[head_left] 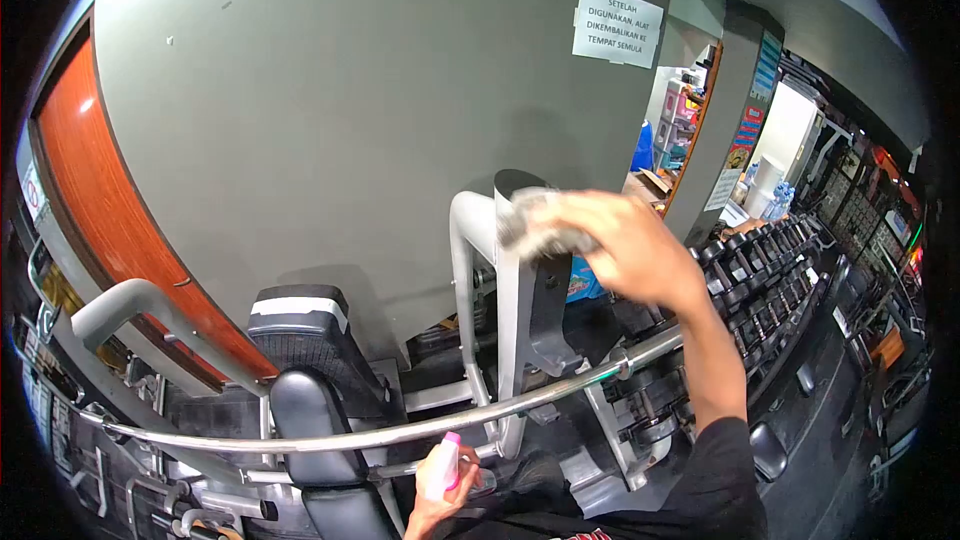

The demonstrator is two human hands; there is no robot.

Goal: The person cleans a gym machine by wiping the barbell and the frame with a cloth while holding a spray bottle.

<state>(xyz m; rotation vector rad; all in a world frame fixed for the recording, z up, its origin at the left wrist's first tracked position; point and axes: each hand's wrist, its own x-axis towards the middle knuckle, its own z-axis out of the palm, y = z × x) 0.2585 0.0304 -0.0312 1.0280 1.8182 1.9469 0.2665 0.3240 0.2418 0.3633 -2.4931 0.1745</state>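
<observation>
My right hand (640, 250) is raised and closed on a crumpled grey cloth (540, 225), which is smeared by motion. The cloth lies against the top of the machine's light grey upright post (508, 330), covering part of it. Low in front of me, my left hand (432, 502) is wrapped round a small white bottle (446, 462) with a pink top. A long metal barbell (370, 438) passes just beyond the bottle. Behind the bar stands a black padded bench (310, 410).
A bent grey tube frame (150, 300) rises at the left, before a reddish-brown door (120, 190). Racks of dumbbells (760, 280) run along the right. A grey wall (380, 110) with a taped paper sign (617, 24) closes off the back.
</observation>
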